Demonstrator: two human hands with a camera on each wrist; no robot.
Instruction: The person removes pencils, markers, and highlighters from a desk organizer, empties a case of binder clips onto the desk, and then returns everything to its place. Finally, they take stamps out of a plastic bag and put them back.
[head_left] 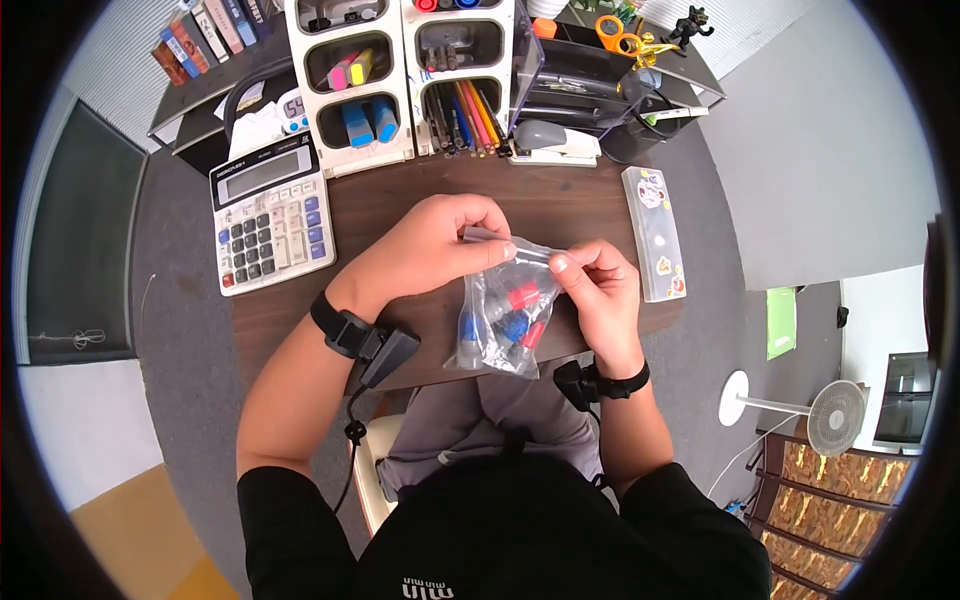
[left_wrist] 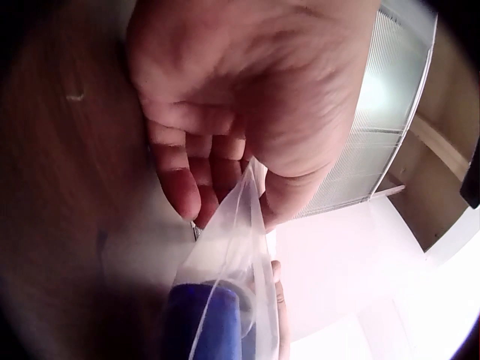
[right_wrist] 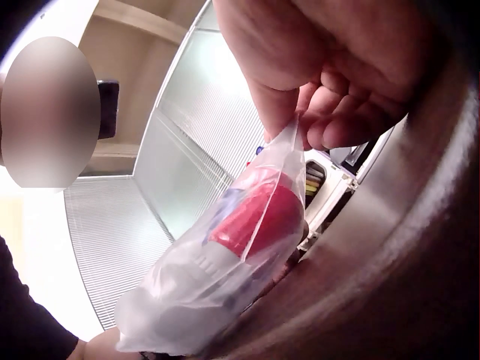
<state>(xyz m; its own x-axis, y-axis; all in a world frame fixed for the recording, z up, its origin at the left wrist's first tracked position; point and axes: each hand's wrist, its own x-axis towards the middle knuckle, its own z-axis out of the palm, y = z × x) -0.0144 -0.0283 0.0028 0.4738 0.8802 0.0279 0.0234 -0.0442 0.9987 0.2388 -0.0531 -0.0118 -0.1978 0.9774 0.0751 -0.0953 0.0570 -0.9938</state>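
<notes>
A clear plastic zip bag (head_left: 490, 352) hangs upright between both hands at the table's front edge. Inside it are several small clear pieces with red caps (head_left: 524, 295) and blue caps (head_left: 515, 326). My left hand (head_left: 430, 245) pinches the top left corner of the bag between thumb and fingers. On the other top corner, my right hand (head_left: 605, 295) grips the bag's edge in the same way. The left wrist view shows a blue cap (left_wrist: 202, 322) low in the bag. Seen from the right wrist, a red cap (right_wrist: 259, 221) presses against the plastic.
A calculator (head_left: 270, 220) lies to the left on the brown table (head_left: 560, 205). At the back stand a white organizer (head_left: 365, 160) with pens, a stapler (head_left: 555, 145) and a black mesh holder (head_left: 635, 135). A translucent pencil case (head_left: 655, 235) lies at the right.
</notes>
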